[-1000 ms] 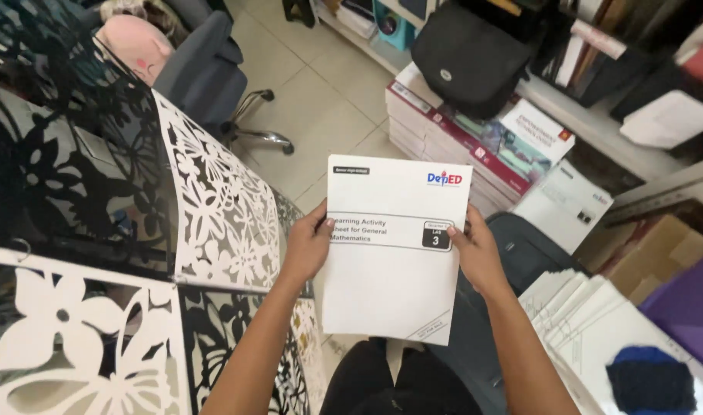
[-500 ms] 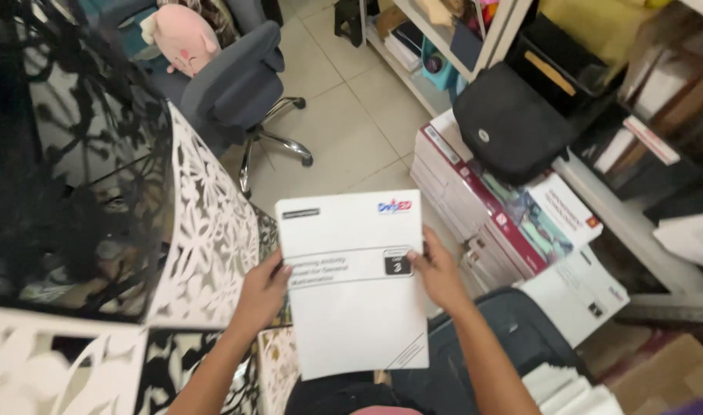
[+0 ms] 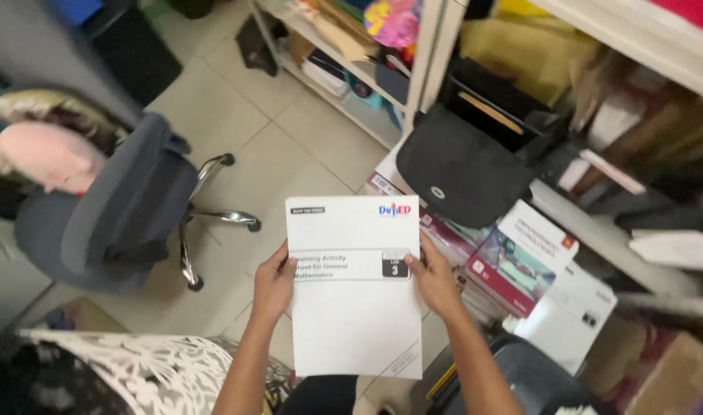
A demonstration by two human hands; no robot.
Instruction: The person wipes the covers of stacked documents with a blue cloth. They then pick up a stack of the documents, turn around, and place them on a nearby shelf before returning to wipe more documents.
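My left hand [image 3: 273, 284] and right hand [image 3: 434, 278] each pinch a side edge of the white booklet [image 3: 355, 307]. Best kept level, thumbs firm, no creasing.

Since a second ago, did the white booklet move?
Cannot tell. Both hands hold the white booklet mid-picture as before; the black bag and grey chair shifted in view, so the camera turned.

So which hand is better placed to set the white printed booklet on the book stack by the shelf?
Probably the right hand: it grips the white printed booklet on the edge nearest the book stack.
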